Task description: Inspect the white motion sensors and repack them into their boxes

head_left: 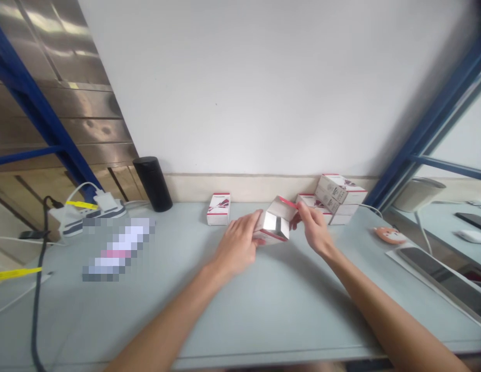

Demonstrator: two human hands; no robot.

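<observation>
Above the middle of the table, my left hand is closed around a small white box with red edges. Its lid flap stands raised, and something dark shows inside that I cannot make out. My right hand pinches the red edge of that flap at its right end. Close behind on the right, several similar white and red boxes are stacked against the wall. One more such box stands alone behind my left hand.
A black cylinder stands at the back left, near a power strip with plugs and cables. A pixelated patch covers something left. An orange object and a dark flat device lie right. Blue frame posts flank the table.
</observation>
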